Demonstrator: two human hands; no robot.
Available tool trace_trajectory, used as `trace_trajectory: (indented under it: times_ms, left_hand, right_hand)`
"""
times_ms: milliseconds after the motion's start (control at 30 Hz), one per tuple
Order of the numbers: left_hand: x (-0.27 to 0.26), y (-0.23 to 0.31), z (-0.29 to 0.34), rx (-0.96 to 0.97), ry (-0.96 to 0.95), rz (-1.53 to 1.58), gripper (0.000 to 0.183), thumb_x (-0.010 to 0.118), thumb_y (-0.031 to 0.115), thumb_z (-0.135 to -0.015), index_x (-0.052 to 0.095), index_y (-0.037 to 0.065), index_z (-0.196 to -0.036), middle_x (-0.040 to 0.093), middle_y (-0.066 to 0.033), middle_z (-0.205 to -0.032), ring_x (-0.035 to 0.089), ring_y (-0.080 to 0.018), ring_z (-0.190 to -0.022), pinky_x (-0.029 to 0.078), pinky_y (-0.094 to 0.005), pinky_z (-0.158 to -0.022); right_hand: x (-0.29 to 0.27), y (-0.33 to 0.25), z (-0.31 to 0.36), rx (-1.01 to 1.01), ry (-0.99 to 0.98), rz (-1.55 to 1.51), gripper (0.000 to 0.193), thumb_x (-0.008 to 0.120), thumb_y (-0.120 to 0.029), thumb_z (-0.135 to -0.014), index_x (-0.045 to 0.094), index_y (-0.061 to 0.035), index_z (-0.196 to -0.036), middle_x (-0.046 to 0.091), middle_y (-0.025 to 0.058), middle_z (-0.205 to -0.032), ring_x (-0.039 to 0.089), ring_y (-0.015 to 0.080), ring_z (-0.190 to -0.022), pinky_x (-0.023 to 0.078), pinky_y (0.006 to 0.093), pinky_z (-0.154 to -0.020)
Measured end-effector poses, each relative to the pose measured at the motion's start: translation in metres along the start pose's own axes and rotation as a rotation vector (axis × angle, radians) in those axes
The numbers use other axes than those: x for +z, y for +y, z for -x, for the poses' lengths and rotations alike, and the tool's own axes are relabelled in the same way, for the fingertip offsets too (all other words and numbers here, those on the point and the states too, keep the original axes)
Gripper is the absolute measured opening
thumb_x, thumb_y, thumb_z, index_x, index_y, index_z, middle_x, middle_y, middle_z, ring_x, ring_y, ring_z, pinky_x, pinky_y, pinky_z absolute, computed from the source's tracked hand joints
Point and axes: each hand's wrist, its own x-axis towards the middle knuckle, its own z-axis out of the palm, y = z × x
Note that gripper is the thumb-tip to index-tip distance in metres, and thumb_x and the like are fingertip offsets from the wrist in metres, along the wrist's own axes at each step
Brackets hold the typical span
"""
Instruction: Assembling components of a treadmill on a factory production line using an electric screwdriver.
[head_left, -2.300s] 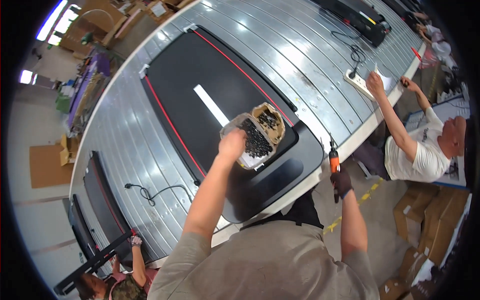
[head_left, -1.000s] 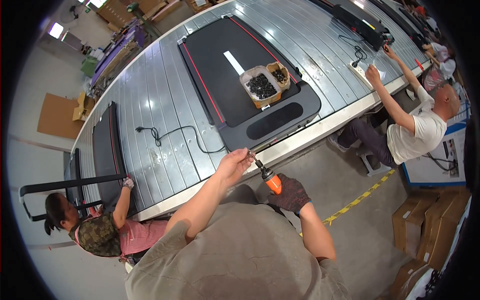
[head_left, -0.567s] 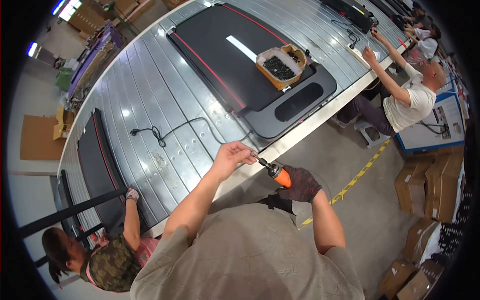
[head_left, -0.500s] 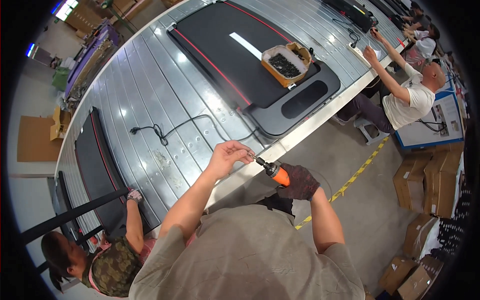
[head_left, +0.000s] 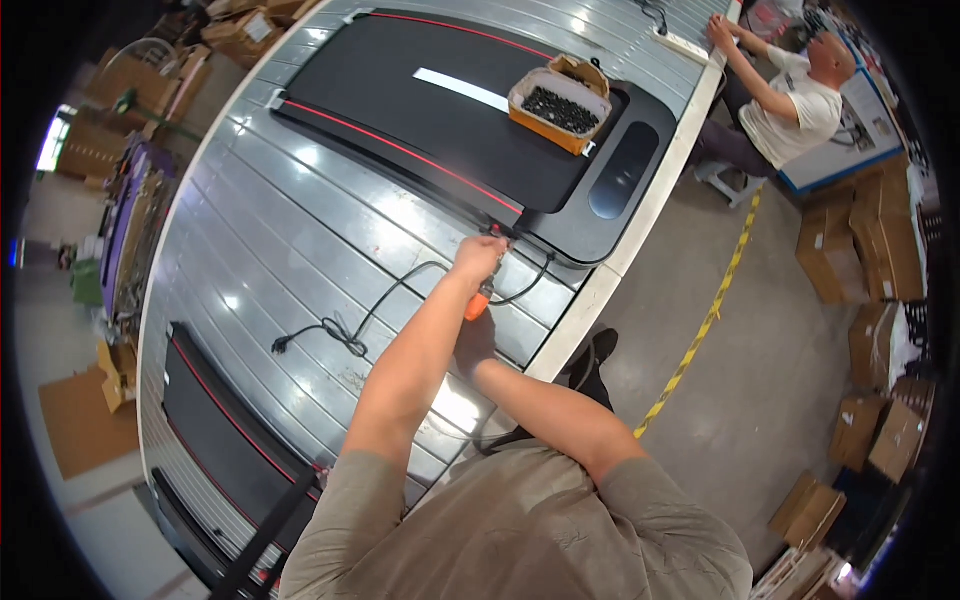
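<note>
A flat black treadmill (head_left: pixel 400 105) with red side lines lies on the metal table. My left hand (head_left: pixel 478 258) is closed at its near side edge, its fingertips pinched around the front end of an electric screwdriver (head_left: pixel 478 304). Whatever small piece they hold there is hidden. My right hand (head_left: pixel 474 342), in a dark glove, grips the orange and black screwdriver from behind, partly in shadow. The driver points away from me at the treadmill's side, next to its wider end. A black power cord (head_left: pixel 400 285) runs from the treadmill across the table to a plug.
An open box of black screws (head_left: pixel 560 108) stands on the treadmill. Another black treadmill (head_left: pixel 225 420) lies at the left, with a black bar (head_left: pixel 265 535) near it. A co-worker (head_left: pixel 790 105) sits at the far right beside a white power strip (head_left: pixel 683 45). Cardboard boxes (head_left: pixel 862 235) line the right side.
Both hands and the screwdriver have moved from over the table's front edge to the treadmill's side. The view has shifted. The driver now points away from me, not up to the left.
</note>
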Motion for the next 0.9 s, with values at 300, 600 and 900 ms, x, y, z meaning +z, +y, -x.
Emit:
trace_trajectory:
  times_ms: [300, 600, 900]
  left_hand:
    - [-0.005, -0.045, -0.040, -0.053, -0.240, 0.188, 0.029, 0.063, 0.021, -0.106, 0.074, 0.003, -0.126, 0.073, -0.0003, -0.106, 0.061, -0.0107, -0.092, 0.050, -0.0275, -0.082]
    - [-0.007, -0.048, -0.045, -0.050, -0.227, 0.120, 0.029, 0.066, 0.020, -0.104, 0.074, 0.002, -0.125, 0.072, 0.0006, -0.102, 0.060, -0.0096, -0.089, 0.049, -0.0262, -0.081]
    - [-0.004, -0.043, -0.044, -0.086, -0.242, 0.143, 0.028, 0.067, 0.019, -0.104, 0.074, 0.000, -0.124, 0.073, -0.0002, -0.102, 0.060, -0.0096, -0.089, 0.049, -0.0261, -0.082]
  right_hand:
    - [0.009, 0.019, -0.034, 0.157, 0.210, 0.319, 0.044, 0.072, -0.044, -0.093, 0.063, -0.0064, -0.114, 0.074, 0.0186, -0.104, 0.072, 0.0366, -0.101, 0.053, 0.0461, -0.081]
    - [0.007, 0.043, -0.042, 0.027, 0.159, 0.323, 0.040, 0.072, -0.039, -0.095, 0.061, -0.0073, -0.117, 0.073, 0.0161, -0.108, 0.070, 0.0351, -0.102, 0.053, 0.0450, -0.082]
    - [0.002, 0.020, -0.039, 0.162, 0.123, 0.352, 0.036, 0.072, -0.033, -0.094, 0.060, -0.0068, -0.117, 0.073, 0.0201, -0.109, 0.069, 0.0407, -0.105, 0.053, 0.0488, -0.084]
